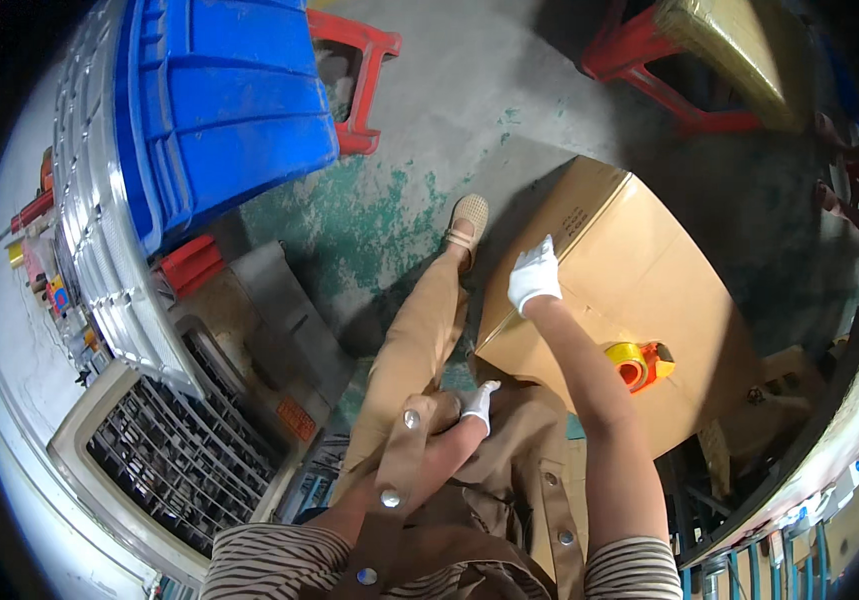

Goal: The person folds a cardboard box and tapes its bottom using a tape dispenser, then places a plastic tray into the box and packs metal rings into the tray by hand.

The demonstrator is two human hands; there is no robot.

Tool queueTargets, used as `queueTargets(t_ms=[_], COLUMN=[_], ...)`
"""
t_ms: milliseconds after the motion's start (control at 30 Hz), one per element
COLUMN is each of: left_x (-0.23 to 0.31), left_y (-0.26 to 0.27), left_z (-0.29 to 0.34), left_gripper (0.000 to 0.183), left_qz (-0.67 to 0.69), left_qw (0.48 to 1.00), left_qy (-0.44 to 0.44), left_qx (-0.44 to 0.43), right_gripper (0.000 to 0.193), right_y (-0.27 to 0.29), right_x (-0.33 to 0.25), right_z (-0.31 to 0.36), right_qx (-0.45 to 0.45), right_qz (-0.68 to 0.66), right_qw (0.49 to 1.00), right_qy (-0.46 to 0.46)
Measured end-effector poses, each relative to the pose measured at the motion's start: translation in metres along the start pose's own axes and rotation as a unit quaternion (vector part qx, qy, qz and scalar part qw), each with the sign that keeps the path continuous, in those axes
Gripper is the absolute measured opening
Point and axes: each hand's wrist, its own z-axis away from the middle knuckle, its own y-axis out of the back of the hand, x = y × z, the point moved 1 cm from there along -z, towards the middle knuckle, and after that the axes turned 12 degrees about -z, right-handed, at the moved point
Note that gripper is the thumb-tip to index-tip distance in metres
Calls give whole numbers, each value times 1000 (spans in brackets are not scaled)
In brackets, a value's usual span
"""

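Note:
A large closed cardboard box [649, 290] stands in front of me, slightly to the right. My right hand [534, 275], in a white glove, rests at the box's left top edge, with its fingers bent and pressed together against the cardboard. On the box top, beside my right forearm, lies an orange tape dispenser [657, 366] with a yellow roll of tape [629, 366]. My left hand [477, 403], also in a white glove, is low in front of my brown apron, close to the box's near corner. Most of its fingers are hidden from view.
A blue plastic bin [229, 100] and a red stool [364, 85] stand at the far left. Another red stool [639, 70] bears a taped carton [734, 50] at the far right. A grey slatted crate [179, 440] is at the near left. Table edges curve along both sides.

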Motion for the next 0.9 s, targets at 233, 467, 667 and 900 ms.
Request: queueTargets(t_ms=[233, 467, 667, 900], left_x=[-1, 82, 122, 155], left_y=[-77, -63, -84, -130], left_z=[-1, 5, 18, 54], left_gripper=[37, 49, 70, 61], left_qz=[118, 341, -301, -535], left_qw=[963, 915, 923, 790], left_qy=[144, 184, -223, -180], left_qx=[-193, -114, -89, -241], right_gripper=[53, 44, 43, 88], right_y=[-126, -76, -134, -205], right_x=[-55, -30, 54, 126], right_z=[28, 103, 244, 272], right_qx=[-132, 390, 583, 398], right_qz=[21, -413, -374, -629], right_qw=[991, 803, 707, 414], right_qy=[-17, 179, -138, -523])
